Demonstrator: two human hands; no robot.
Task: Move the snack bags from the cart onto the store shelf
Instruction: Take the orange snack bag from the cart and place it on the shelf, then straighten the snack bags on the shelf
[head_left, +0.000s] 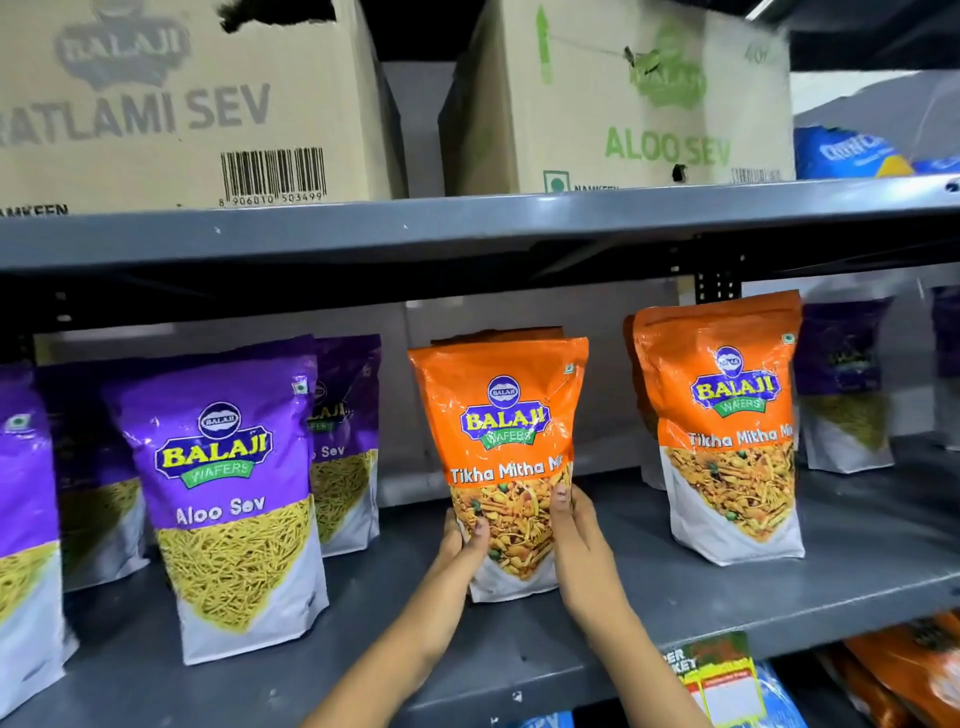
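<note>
**Item: orange bag, mid-shelf, in hand**

Location: I log the orange bag (501, 457) upright on the grey shelf (857, 587), in the gap between the purple bag (228, 493) to its left and a second orange bag (724, 426) to its right. Another orange pack stands just behind it, only its top edge showing.

Hands: I have the left hand (460, 545) and the right hand (576, 545) clasping the bag's lower half from either side, thumbs laid on the printed front, remaining fingers wrapped out of view behind. Both are closed on the bag; neither is free.

Key relation: the bag's long axis runs vertical, leaning slightly back at the top; its base sits at or just on the shelf between my palms, though contact is hidden by the hands. The hands are level with each other and equally near, so I judge the release falls to both at once.

Other stock: cartons (156, 104) on the shelf above, more packs below. Cart not in view
</note>
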